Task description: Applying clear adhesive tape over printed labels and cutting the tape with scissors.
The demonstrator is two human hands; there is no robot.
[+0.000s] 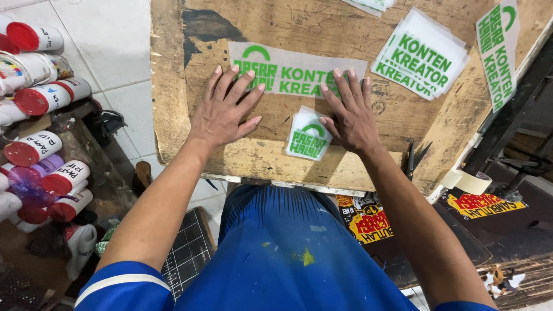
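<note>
Both hands press a long green-lettered film strip flat.

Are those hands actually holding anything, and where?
Nothing is gripped. The left hand and right hand lie flat, fingers spread, pressing the long clear printed sheet onto the wooden board.

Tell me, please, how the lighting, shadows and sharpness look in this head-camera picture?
Head view: even, bright light; the left hand and right hand cast soft shadows on the wooden board; the green-printed strip is sharp; wide-angle bending stretches the arms and edges; the lower right is dim.
</note>
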